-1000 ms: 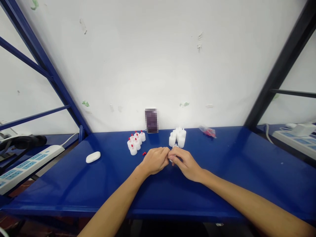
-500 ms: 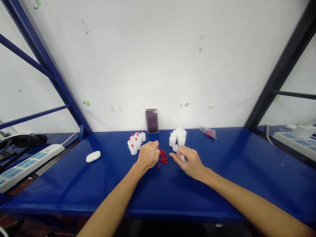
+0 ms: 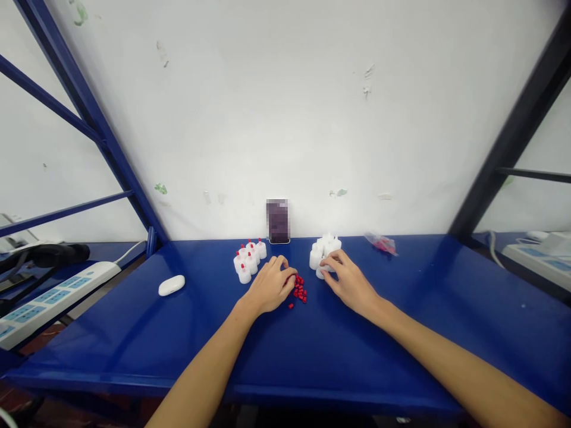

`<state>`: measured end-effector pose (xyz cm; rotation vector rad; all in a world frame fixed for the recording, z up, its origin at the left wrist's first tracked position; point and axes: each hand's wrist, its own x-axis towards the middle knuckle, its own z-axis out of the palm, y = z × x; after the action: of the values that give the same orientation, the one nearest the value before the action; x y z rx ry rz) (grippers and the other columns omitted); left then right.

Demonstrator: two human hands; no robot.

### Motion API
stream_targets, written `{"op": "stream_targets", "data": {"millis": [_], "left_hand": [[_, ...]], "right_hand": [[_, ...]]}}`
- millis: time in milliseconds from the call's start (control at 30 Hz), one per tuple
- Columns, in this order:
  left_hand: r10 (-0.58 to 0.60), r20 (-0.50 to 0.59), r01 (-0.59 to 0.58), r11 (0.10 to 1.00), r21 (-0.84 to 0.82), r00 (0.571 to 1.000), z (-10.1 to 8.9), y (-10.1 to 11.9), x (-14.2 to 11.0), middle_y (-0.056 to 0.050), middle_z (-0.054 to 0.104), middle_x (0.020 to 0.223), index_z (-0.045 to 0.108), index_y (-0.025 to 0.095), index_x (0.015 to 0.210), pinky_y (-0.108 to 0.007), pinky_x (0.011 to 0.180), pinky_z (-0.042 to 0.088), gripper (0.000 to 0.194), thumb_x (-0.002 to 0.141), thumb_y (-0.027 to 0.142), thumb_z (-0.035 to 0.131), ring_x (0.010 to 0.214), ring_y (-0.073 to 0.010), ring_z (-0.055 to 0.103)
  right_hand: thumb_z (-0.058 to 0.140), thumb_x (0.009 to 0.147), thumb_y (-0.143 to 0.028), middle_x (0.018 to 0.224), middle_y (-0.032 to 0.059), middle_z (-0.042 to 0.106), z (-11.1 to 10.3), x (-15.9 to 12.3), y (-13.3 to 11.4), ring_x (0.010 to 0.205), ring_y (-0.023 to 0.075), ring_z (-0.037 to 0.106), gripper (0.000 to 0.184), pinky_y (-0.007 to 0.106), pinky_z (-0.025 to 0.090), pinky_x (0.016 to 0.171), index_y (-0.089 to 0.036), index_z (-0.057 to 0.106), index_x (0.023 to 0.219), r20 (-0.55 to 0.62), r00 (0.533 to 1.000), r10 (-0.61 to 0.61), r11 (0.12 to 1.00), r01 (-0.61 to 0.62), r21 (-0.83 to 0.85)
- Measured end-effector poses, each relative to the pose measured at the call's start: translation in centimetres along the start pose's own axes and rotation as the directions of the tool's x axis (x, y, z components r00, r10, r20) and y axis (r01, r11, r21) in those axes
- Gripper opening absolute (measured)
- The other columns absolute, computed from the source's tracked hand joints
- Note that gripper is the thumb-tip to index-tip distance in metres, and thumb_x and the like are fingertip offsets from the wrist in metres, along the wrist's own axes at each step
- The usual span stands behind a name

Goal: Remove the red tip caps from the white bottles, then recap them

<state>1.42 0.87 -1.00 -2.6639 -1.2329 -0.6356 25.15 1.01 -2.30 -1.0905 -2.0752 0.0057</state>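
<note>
My left hand [image 3: 271,286] is closed in a pinch at the left edge of a loose pile of small red caps [image 3: 300,289]; whatever is between its fingertips is hidden. To the right of the pile, my right hand [image 3: 348,278] has thumb and fingers closed around a white nozzle cap [image 3: 320,273] low on the table. That cap sits just in front of a cluster of white bottles [image 3: 316,258]. Beyond my left hand stands a group of small white bottles [image 3: 244,274] topped with red tips. The inside of my right palm is hidden.
A phone [image 3: 279,221] with a blurred screen leans on the wall. A clear bag with red pieces [image 3: 383,244] lies at the back right. A white oval case [image 3: 172,285] rests on the blue table [image 3: 285,356]. Power strips [image 3: 66,294] and frame posts [image 3: 93,113] flank the sides.
My right hand has turned and reached forward onto the white nozzle cap; the white object in its curled fingers no longer shows. My left hand has loosened from a fist into a pinch beside the red caps.
</note>
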Motion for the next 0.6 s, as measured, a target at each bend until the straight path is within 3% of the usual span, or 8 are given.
{"op": "stream_targets", "data": {"millis": [167,300,367,467,600], "left_hand": [[0.024,-0.012,-0.024,1.000,-0.017,1.000,-0.2,0.2,-0.1,-0.008,0.053,0.106,0.063,0.021,0.116,-0.038,0.086,0.044,0.029,0.095,0.031,0.045,0.093,-0.0210,0.051],[-0.028,-0.172,0.028,1.000,0.002,0.985,-1.0,0.0,0.2,-0.007,0.056,0.095,0.065,0.018,0.095,-0.035,0.082,0.043,0.026,0.096,0.028,0.041,0.086,-0.0201,0.050],[-0.084,-0.309,0.105,0.993,0.052,0.947,-1.6,-0.6,0.1,-0.007,0.057,0.085,0.061,0.017,0.080,-0.035,0.079,0.041,0.029,0.096,0.025,0.038,0.082,-0.0204,0.049],[-0.205,-0.453,0.275,0.957,0.093,0.868,-2.7,-2.2,-0.4,-0.007,0.059,0.077,0.056,0.018,0.074,-0.033,0.075,0.038,0.029,0.095,0.025,0.037,0.077,-0.0206,0.048],[-0.479,-0.417,0.561,0.823,0.092,0.772,-4.1,-4.5,-1.5,-0.005,0.062,0.071,0.055,0.019,0.072,-0.030,0.064,0.034,0.030,0.093,0.033,0.039,0.072,-0.0202,0.053]], "right_hand": [[0.047,0.094,-0.019,0.103,0.0092,0.056,0.1,0.2,0.3,0.084,0.0205,0.062,0.018,0.035,0.053,0.075,-0.020,0.063,0.103,0.044,0.999,-0.015,0.999,0.018,-0.050],[0.049,0.094,-0.018,0.102,0.0115,0.061,0.2,0.3,0.4,0.095,0.0261,0.057,0.017,0.041,0.047,0.081,-0.018,0.065,0.101,0.055,0.996,-0.064,0.983,0.072,-0.167],[0.052,0.093,-0.019,0.102,0.0112,0.065,0.2,0.3,0.5,0.099,0.0287,0.053,0.015,0.042,0.044,0.080,-0.019,0.066,0.098,0.055,0.995,-0.079,0.966,0.089,-0.241],[0.055,0.092,-0.022,0.101,0.0101,0.067,0.2,0.1,0.5,0.101,0.0304,0.049,0.013,0.042,0.039,0.077,-0.021,0.067,0.097,0.070,0.995,-0.075,0.951,0.093,-0.296],[0.058,0.090,-0.024,0.100,0.0093,0.068,0.1,0.0,0.3,0.097,0.0294,0.049,0.011,0.041,0.037,0.075,-0.021,0.067,0.095,0.068,0.996,-0.059,0.953,0.077,-0.294]]}}
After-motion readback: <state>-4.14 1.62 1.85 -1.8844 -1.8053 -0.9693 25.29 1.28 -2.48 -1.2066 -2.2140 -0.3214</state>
